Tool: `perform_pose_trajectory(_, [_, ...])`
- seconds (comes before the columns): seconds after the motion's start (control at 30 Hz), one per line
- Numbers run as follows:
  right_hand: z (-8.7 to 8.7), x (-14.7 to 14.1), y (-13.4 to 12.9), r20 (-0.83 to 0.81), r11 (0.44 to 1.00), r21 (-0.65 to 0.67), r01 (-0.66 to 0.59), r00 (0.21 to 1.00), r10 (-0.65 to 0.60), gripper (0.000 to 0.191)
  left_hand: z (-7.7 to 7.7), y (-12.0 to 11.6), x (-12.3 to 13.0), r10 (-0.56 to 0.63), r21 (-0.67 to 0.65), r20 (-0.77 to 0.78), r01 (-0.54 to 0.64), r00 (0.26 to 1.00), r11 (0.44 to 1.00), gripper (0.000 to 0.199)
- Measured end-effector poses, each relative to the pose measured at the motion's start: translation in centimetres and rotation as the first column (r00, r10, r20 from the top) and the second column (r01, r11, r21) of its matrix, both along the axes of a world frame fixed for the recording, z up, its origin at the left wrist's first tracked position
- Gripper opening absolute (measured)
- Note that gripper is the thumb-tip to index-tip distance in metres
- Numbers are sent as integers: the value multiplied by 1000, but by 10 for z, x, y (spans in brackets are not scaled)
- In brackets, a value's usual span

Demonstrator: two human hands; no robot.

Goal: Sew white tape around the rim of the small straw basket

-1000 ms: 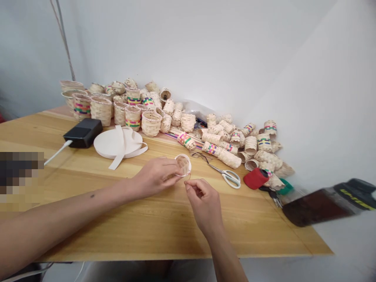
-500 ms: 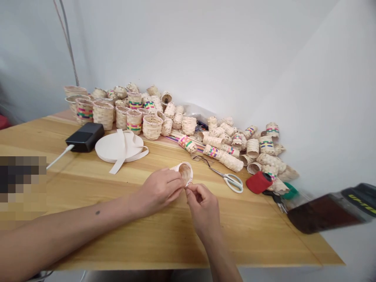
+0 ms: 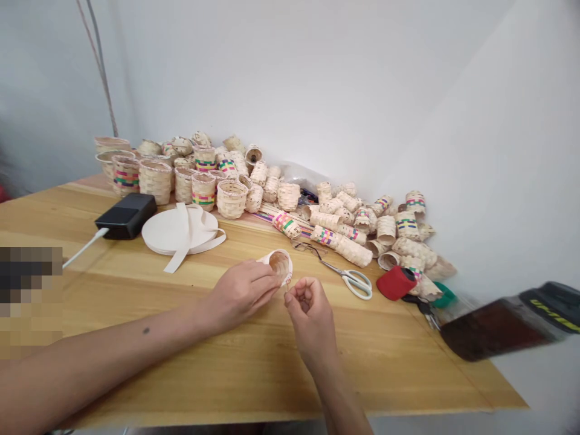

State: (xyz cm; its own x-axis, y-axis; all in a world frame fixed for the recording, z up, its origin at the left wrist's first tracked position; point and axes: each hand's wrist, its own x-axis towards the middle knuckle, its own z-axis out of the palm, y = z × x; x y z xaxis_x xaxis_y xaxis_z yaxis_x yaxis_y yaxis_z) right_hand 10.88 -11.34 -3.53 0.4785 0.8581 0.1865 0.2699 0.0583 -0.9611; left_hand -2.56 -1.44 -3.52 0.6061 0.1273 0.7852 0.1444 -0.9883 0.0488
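Basket (image 3: 280, 264) is being held tilted by left hand (image 3: 245, 292), likely exposing its rim (image 3: 290, 268); right hand (image 3: 313, 319) is pinching thread (image 3: 289, 283).

Left hand (image 3: 247, 291) grips a small woven basket (image 3: 280, 264), tilted, mouth toward camera, white band around rim. Right hand (image 3: 312, 314) just beside the rim, thumb and index pinching a thin reddish thread (image 3: 289, 283) at its lower edge. Wooden table (image 3: 203, 374). White ribbon roll (image 3: 156, 232) left, black box (image 3: 127, 214) with white cable (image 3: 86, 248) beside it. Glasses (image 3: 301, 246), scissors (image 3: 356, 284), red spool (image 3: 393, 283) right; dark bottle (image 3: 498, 329) far right. More woven baskets (image 3: 232, 200) heaped along wall, some colour-striped.
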Motion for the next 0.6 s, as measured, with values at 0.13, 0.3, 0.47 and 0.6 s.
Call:
perform_pose_trajectory(0.13, [-3,-3,6,-3,999,46,15,1000,-15,14,1,-1,1,-10,15,16,9,1000,1000,24])
perform_pose_trajectory(0.3, [17,17,2,387,998,-44,-44,920,58,20,4,0,0,-30,51,-5,30,1000,998,23])
perform_pose_trajectory(0.47, [46,30,3,698,983,-152,-101,693,179,13,-2,0,0,-47,96,-96,56,994,994,25])
perform_pose_trajectory(0.6, [53,24,9,721,938,-329,-110,612,325,17,-4,0,0,-65,142,-135,84,989,986,26])
